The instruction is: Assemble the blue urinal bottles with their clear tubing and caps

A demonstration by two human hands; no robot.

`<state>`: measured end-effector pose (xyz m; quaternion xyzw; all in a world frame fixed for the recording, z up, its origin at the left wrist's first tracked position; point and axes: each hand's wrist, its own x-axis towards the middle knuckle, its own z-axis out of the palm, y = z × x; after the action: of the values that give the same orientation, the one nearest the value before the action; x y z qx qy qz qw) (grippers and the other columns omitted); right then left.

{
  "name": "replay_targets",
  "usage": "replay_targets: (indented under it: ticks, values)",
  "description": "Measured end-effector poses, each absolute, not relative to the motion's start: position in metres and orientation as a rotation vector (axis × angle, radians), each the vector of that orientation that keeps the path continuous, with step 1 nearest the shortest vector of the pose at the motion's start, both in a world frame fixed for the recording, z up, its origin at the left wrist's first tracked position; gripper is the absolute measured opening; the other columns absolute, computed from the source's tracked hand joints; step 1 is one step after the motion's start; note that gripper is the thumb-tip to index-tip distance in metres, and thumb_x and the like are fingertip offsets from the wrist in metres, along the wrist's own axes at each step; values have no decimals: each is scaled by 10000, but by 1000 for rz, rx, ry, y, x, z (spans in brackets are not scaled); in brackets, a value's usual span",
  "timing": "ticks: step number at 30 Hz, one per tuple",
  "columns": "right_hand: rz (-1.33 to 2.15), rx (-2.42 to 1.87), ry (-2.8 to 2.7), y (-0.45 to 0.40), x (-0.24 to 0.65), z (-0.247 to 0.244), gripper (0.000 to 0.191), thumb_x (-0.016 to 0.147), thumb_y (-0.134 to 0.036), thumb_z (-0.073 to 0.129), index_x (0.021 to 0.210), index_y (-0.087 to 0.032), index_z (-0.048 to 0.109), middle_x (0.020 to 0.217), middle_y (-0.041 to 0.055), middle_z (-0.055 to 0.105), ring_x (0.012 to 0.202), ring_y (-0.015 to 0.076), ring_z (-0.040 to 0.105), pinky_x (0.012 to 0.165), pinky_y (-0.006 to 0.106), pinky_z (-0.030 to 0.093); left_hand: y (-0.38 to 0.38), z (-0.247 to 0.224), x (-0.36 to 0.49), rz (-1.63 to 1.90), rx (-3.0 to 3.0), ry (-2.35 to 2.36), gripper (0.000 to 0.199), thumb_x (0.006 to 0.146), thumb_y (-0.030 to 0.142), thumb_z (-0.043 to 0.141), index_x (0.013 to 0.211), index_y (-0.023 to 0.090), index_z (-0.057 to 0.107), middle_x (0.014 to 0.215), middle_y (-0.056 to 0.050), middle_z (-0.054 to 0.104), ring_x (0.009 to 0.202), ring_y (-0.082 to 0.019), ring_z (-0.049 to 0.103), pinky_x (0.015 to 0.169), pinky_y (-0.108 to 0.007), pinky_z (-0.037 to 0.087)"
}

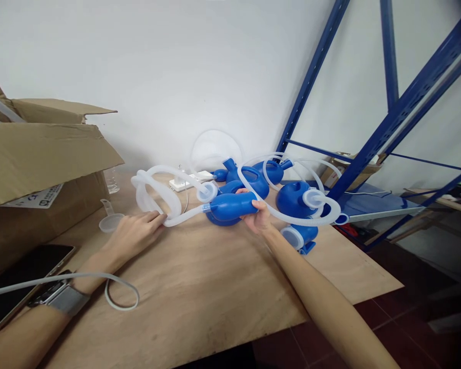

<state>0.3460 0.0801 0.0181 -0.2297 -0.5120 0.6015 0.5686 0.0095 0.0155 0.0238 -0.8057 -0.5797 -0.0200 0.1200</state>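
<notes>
My right hand [258, 219] is closed around the end of a blue plastic urinal bottle [232, 206], holding it on its side above the table. From the bottle's left end a translucent hose [186, 215] runs left into a loose coil. My left hand [140, 230] has its fingers closed on that hose at the foot of the coil; the fingertips are partly hidden. A round clear cap [207, 192] sits just above the held bottle. More blue bottles with hoses lie behind and to the right, among them a bottle [294, 199] and another bottle [309, 234] near my right forearm.
An open cardboard box [42, 159] stands on the left of the wooden table [200, 287]. Near my left hand are a clear plastic scoop [110, 222], a phone [34, 271] and a grey cable [121, 307]. A power strip [190, 179] lies at the back. Blue metal shelving [372, 128] rises on the right.
</notes>
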Motion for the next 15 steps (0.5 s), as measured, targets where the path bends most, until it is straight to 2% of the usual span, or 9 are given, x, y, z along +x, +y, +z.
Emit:
replay_targets:
  ticks: [4, 10, 15]
  values:
    - [1436, -502, -1176, 79, 344, 19, 518, 617, -457, 719, 1082, -239, 658, 948, 60, 722, 896, 297, 701, 597, 344, 576, 16, 26, 12, -90, -2256, -1820, 495, 1012, 373, 472, 1480, 222, 525, 1320, -150, 669, 965, -366, 737, 589, -372, 500]
    - [1548, -453, -1089, 75, 340, 20, 508, 626, -460, 762, 1077, -250, 658, 950, 58, 731, 977, 334, 709, 757, 479, 635, 21, 19, 9, -108, -2240, -1908, 440, 1030, 433, 465, 1421, 265, 574, 1290, -123, 694, 979, -361, 744, 615, -356, 487]
    - [1575, -454, -1048, 74, 338, 18, 516, 604, -446, 796, 1065, -251, 668, 984, 58, 741, 1015, 352, 702, 817, 527, 630, 20, 15, 10, -144, -2239, -1884, 403, 1032, 370, 456, 1383, 259, 619, 1233, -112, 747, 967, -339, 750, 611, -335, 437]
